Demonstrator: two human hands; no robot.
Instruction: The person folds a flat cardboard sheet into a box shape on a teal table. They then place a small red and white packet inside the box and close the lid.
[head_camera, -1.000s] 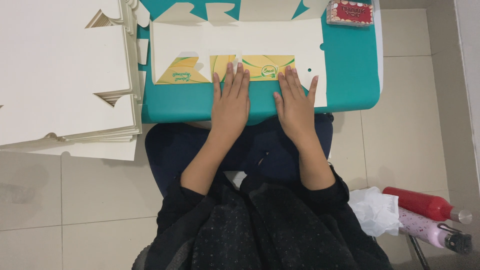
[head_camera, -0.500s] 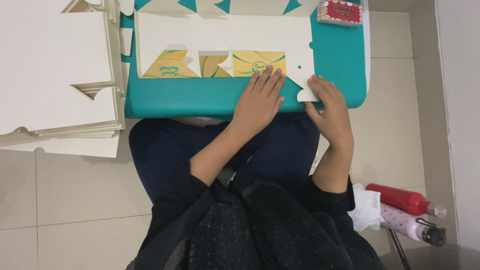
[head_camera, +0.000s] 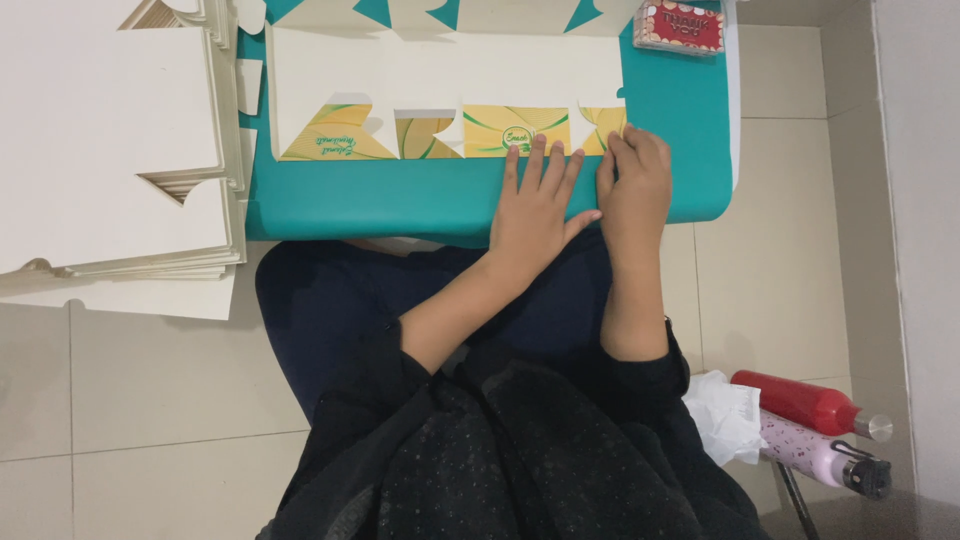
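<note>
Left hand (head_camera: 535, 205) lay spread flat, pinning the folded carton blank (head_camera: 450, 90) to the teal surface (head_camera: 400, 200); right hand (head_camera: 633, 175) pinched its end flap (head_camera: 604, 128).

Teal table (head_camera: 400, 205) — flat carton blank (head_camera: 440, 85), red box (head_camera: 683, 25), card stack (head_camera: 110, 150).

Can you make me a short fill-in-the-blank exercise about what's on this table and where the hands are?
1. Both hands press a flat cardboard box blank lying on a table coloured ____.
2. The left hand lies flat with its fingers ____.
3. The right hand presses the blank's ____ end.
4. The tall stack of white blanks stands on the person's ____ side.

Missing words: teal; spread; right; left
</note>
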